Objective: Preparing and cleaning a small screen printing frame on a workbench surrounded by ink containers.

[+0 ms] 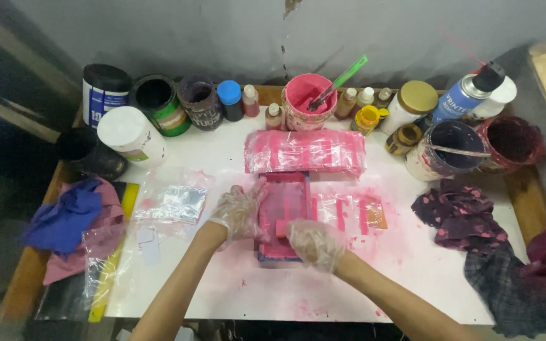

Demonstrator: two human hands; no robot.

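Gloved hands on a pink-stained frame

Left hand (240, 211) and right hand (316, 242) each press flat, fingers released, on the frame (284, 215); white bench (254, 284), grey wall (191, 31).

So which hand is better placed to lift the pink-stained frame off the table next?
Probably the left hand: it lies flat along the frame's left edge, fingers at its top corner. The right hand rests on the lower right corner, pressing down rather than gripping an edge.
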